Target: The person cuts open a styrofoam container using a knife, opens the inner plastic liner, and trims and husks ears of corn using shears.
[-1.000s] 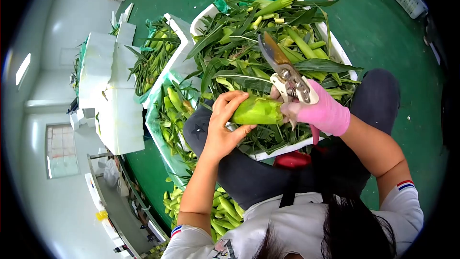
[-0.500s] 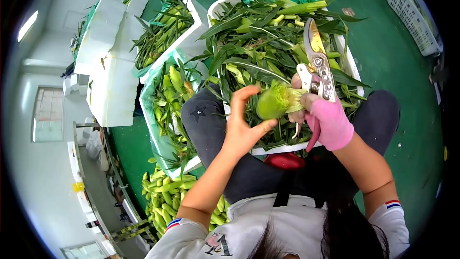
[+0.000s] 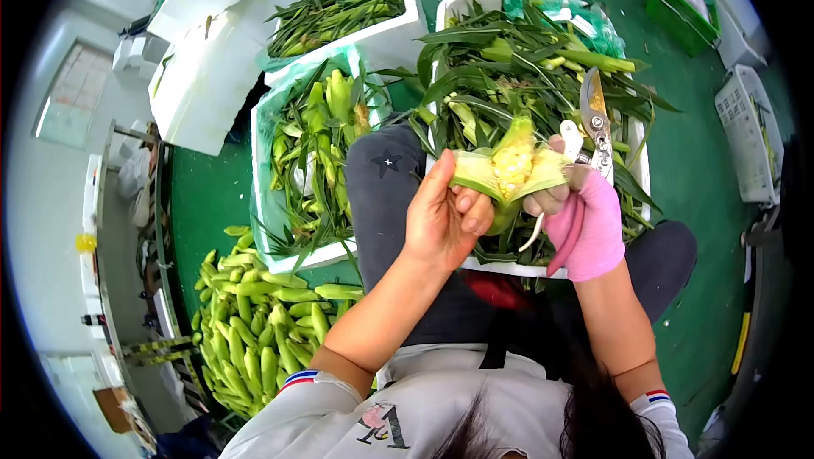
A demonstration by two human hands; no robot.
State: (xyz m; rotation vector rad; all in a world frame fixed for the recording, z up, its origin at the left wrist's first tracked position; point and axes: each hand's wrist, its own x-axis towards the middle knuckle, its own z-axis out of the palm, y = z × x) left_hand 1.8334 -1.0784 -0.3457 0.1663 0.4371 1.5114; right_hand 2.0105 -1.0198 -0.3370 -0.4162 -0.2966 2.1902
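An ear of corn (image 3: 513,169) is held up between my hands, its husk spread to both sides and pale kernels showing. My bare left hand (image 3: 448,211) pinches the left husk flap (image 3: 476,170). My right hand (image 3: 578,217), in a pink glove with fingertips bare, grips pruning shears (image 3: 597,124), blades pointing up and red handle along the palm. Fingers of that same hand also hold the right side of the husk. Beneath lies a white foam box (image 3: 642,149) heaped with corn leaves and husks (image 3: 483,77).
To the left stands a foam box (image 3: 256,172) lined with green plastic, holding corn ears. Another box (image 3: 413,13) of corn is behind it. A pile of corn ears (image 3: 263,332) lies on the green floor. At right are a white basket (image 3: 746,137) and a green crate (image 3: 678,26).
My left hand has closed on the husk, which is now pulled apart so kernels show. The shears stay in my right hand. The view has shifted, showing more of the floor pile.
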